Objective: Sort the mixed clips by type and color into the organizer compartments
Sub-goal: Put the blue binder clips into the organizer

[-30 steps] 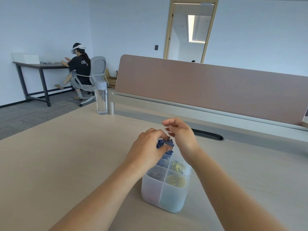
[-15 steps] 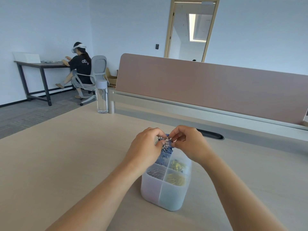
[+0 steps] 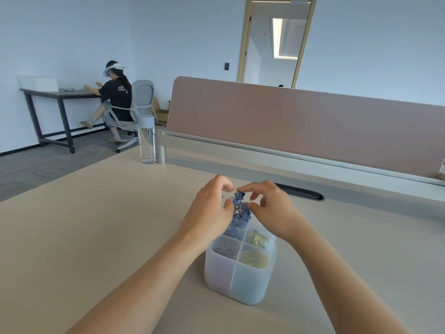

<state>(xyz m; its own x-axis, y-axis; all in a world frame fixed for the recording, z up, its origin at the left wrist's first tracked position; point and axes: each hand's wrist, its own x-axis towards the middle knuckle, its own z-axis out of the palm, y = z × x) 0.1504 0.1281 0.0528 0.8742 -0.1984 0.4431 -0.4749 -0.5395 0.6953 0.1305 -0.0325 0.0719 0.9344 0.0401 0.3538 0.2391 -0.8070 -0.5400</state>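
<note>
Ctr frame: left hand (image 3: 209,210) & right hand (image 3: 272,208) both pinch a tangled bunch of blue binder clips (image 3: 239,206) just above the organizer (image 3: 238,280)'s upper-left compartment. Organizer sits on tabletop (image 3: 96,237), lower ctr. All four compartments hold sorted clips, w/ none loose in view, so sorting looks nearly done.

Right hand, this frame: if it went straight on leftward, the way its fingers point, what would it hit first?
Almost at once, the blue binder clips that the right hand pinches above the organizer. Just beyond are the fingertips of the left hand. Depth between them is unclear.
</note>
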